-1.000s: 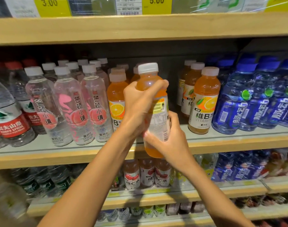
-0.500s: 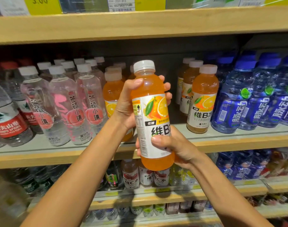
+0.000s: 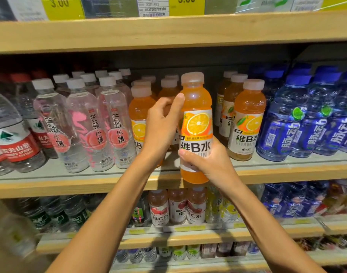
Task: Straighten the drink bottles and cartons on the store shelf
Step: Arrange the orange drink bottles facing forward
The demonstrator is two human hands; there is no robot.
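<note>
An orange vitamin drink bottle (image 3: 196, 123) with a pale cap stands upright in front of the middle shelf (image 3: 89, 184), its orange-slice label facing me. My right hand (image 3: 210, 164) grips its lower half from the right. My left hand (image 3: 160, 129) holds its left side, thumb up along the shoulder. The bottle's base hangs just below the shelf's front edge. More of the same orange bottles stand to the left (image 3: 139, 119) and to the right (image 3: 246, 123), with a gap between them behind the held bottle.
Clear peach-water bottles (image 3: 93, 127) and red-labelled water bottles (image 3: 13, 138) fill the shelf's left. Blue bottles (image 3: 283, 123) crowd the right. The upper shelf board (image 3: 168, 30) carries price tags. Lower shelves hold more small drink bottles (image 3: 176, 205).
The bottle has been turned so its front label faces me squarely, and it has moved upright toward the shelf gap. My left thumb has slid up along its shoulder.
</note>
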